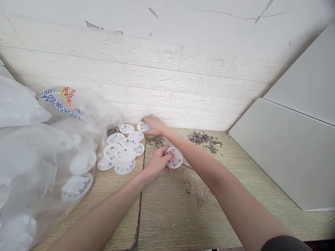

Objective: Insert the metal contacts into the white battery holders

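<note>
Clock read from the left hand, 12 toward the wall.

Left hand: pinching one disc, thumb on its face, fingers behind. Disc white, round, tilted toward viewer, small metal parts on it.

Right hand: at 11 to 12, up near the wall, forearm crossing past the left hand's disc. Fingers closed on the right edge of a second disc; cannot tell whether that one is lifted.

Loose discs: at 9 to 10, an overlapping heap on the tabletop, left of the seam.

Bag: at 9, large, translucent, blue and red print; more discs show through the plastic.

Brownish bits: a spread at about 12, between the hands. Silver bits: heaped at 2, near the wall. Scattered bits at 4; a lone bit between 5 and 6. Rod: thin, at 3, just beyond the held disc, partly hidden by the right forearm.

Panel: pale grey, at 3, well apart from the hands.
</note>
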A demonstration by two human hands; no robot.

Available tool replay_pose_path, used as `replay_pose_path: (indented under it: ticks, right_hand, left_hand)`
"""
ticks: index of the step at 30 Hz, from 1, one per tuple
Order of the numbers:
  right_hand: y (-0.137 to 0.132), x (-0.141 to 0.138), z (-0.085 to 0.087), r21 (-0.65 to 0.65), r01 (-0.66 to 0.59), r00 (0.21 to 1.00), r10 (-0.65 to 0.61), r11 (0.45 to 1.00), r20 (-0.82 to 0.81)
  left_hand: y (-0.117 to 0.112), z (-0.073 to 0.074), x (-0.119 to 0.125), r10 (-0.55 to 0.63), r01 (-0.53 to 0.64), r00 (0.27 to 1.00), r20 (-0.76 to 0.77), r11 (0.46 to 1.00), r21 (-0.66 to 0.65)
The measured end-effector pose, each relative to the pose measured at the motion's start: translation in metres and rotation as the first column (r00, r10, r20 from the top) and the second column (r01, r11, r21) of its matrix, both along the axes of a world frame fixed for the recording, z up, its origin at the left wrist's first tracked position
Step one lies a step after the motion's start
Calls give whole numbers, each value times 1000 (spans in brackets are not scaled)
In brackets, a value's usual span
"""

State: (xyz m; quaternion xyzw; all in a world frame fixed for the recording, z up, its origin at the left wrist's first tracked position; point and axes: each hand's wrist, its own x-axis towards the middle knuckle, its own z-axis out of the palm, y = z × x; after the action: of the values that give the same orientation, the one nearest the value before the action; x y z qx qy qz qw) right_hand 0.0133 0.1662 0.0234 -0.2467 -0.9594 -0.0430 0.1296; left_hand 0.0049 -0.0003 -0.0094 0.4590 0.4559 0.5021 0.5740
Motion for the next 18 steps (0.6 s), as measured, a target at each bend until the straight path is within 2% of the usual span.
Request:
replay_pose_path:
  ticks: [6,10,14,18]
  right_hand:
    - [1,14,-6,55,-85,995,82,995,54]
    - [0,24,2,40,-99,995,99,994,-12]
    - [-15,17,18,-119,-92,995,87,989,-51]
    - [-43,-4,31,-273,-21,987,63,962,147]
  left_hand:
    - [0,-2,-1,-28,28,1000,-9,1000,11]
    - [0,-1,-1,-24,24,1000,12,1000,19]
    - [-1,1,0,-17,16,1000,13,1000,8]
    - [-2,1,0,-5,5,1000,9,1000,6]
